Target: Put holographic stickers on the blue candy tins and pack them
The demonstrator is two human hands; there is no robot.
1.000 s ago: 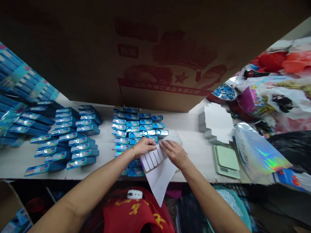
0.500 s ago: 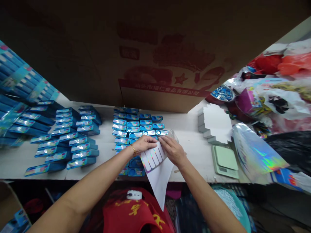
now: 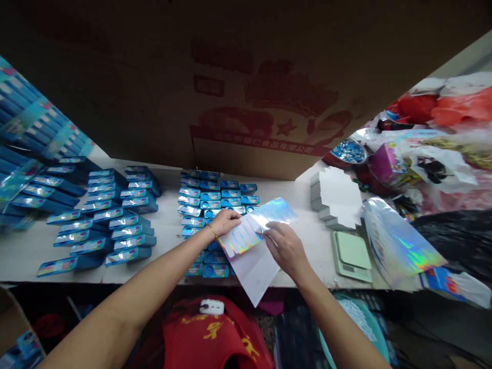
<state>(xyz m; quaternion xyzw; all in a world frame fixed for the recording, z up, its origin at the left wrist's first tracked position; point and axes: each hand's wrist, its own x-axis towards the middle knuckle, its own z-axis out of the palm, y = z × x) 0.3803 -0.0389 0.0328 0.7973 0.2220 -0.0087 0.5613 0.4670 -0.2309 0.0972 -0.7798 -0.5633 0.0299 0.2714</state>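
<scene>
Fingertips (image 3: pixel 237 220) of the left hand (image 3: pixel 223 223) are pressed together on the left part of the sheet (image 3: pixel 252 231). The right hand (image 3: pixel 283 243) is narrow, pinching a bit of the sheet near its middle; whether this bit is one loose strip, I cannot tell. To do the step well, I would hold the left side firm and pull low and slowly, so that no strip (image 3: pixel 239 240) creases. White paper (image 3: pixel 253 277) under the sheet reaches past the near edge of the table (image 3: pixel 302 197). Boxes (image 3: pixel 230 193) stand just beyond, and more toward the left edge. Rightward is a white stack (image 3: pixel 343 197), with a scale (image 3: pixel 352 251) by the near edge. Carton (image 3: pixel 246 113) rises along the far edge.
</scene>
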